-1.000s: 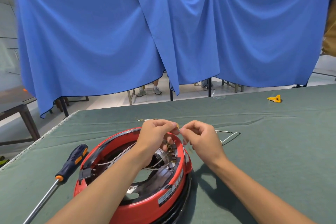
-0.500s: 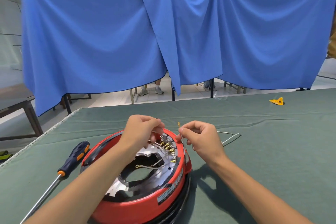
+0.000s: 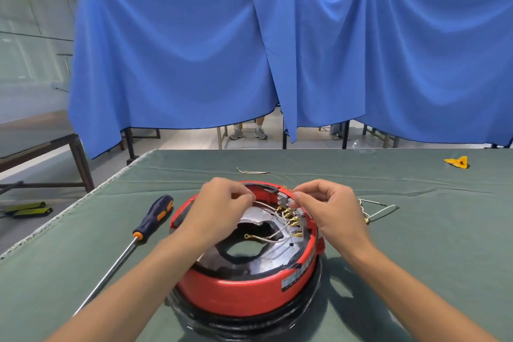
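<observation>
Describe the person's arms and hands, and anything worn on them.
Both arms are bare as far as the picture shows: no sleeve on the left forearm or the right forearm. The left hand and the right hand wear no gloves. No ring, watch or bracelet shows on either.

Glossy red plastic housing [image 3: 244, 296], shiny metal plate [image 3: 261, 261], matt green cloth [image 3: 416, 230].

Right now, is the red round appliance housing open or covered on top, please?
Open: the red round appliance housing shows exposed white wires and brass terminals, no cover on.
</observation>
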Available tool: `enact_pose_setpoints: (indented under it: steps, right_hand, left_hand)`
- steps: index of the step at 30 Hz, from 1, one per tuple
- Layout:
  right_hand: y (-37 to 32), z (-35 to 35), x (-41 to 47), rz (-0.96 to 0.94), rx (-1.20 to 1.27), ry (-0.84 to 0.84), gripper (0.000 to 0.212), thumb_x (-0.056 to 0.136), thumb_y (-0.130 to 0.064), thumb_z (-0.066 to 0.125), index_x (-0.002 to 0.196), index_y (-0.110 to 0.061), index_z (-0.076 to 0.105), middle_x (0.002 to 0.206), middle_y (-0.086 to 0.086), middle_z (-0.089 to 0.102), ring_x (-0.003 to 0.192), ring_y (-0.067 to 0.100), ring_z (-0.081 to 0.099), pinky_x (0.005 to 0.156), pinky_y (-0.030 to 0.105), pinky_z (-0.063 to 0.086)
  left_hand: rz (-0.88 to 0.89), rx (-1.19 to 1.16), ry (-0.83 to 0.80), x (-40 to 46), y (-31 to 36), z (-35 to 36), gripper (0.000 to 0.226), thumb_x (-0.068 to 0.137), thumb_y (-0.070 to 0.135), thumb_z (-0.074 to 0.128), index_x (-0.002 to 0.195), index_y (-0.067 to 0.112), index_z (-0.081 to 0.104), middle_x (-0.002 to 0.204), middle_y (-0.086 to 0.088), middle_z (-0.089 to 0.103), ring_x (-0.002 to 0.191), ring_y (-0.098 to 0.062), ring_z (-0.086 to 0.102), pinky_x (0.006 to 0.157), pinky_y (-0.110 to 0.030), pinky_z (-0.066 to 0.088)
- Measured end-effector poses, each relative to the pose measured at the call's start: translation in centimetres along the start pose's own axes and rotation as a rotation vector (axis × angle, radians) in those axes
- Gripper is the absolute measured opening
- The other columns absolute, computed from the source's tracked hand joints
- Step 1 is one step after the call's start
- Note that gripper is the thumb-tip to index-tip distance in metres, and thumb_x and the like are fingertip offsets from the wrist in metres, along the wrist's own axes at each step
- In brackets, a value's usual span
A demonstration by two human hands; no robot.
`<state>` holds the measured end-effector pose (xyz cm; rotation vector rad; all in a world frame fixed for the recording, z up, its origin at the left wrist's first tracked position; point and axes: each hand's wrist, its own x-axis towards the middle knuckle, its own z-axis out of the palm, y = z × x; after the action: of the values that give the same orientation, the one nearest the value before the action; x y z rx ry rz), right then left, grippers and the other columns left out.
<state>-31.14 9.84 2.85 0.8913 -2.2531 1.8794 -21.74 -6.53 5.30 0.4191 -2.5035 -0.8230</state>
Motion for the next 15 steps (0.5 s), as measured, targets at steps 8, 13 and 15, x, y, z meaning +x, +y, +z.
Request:
enact_pose_setpoints:
  steps: [8,13,15]
  right_hand:
    - [-1.0,1.4,-0.2,0.013,0.148,0.052,0.012,0.081,-0.007,0.071,0.074,-0.017,0.072,0.064,-0.005,0.072,0.06,0.004,0.068,0.055,0.011,0.048]
    - [-0.6,1.5,0.1,0.042,0.183,0.025,0.011,0.083,-0.006,0.069,0.077,-0.015,0.073,0.066,0.0,0.073,0.066,0.01,0.071,0.063,0.017,0.053]
    - [-0.5,1.6,0.2,0.03,0.151,0.02,0.012,0.083,-0.008,0.069,0.076,-0.018,0.072,0.065,-0.002,0.073,0.064,0.008,0.07,0.062,0.015,0.051]
  left_hand:
    - [-0.231,-0.696,-0.151,0.9,3.2,2.0,0.017,0.09,0.013,0.063,0.084,0.001,0.073,0.064,-0.002,0.069,0.054,-0.011,0.056,0.044,-0.019,0.046]
    - [-0.329,-0.83,-0.178,1.1,2.7,2.8,0.014,0.088,0.016,0.066,0.086,0.006,0.074,0.064,-0.001,0.069,0.054,-0.011,0.057,0.044,-0.019,0.045]
    - [-0.352,-0.886,-0.164,1.2,2.5,2.9,0.012,0.086,0.015,0.068,0.089,0.005,0.074,0.065,-0.004,0.068,0.054,-0.011,0.056,0.045,-0.019,0.045]
